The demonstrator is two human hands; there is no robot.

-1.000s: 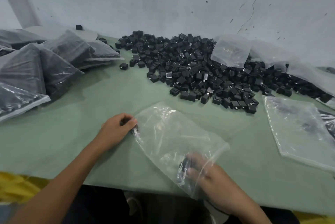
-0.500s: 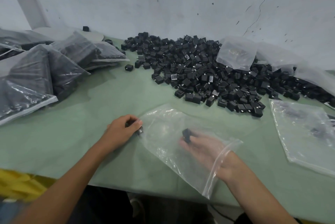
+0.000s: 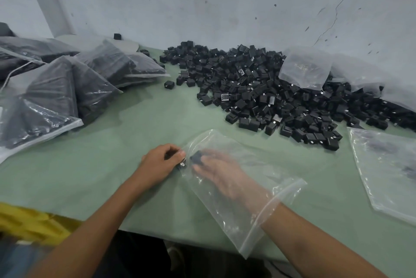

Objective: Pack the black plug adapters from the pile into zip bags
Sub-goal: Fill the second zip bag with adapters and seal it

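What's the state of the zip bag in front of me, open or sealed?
Open: the right hand is inside the zip bag, its mouth gaping round the wrist, a black adapter at the fingertips.

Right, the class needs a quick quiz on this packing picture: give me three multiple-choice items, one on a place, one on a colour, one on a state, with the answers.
1. Where is the right hand?
A. On the loose pile. B. Inside the clear zip bag. C. On the filled bags.

2. What colour is the table cover?
A. Green. B. Red. C. White.

3. How is the zip bag's mouth?
A. Zipped shut. B. Folded under. C. Open.

Answers:
1 B, the hand shows through the plastic, with a black adapter at its fingertips.
2 A, the cover is pale green all round.
3 C, the mouth gapes round the right wrist.
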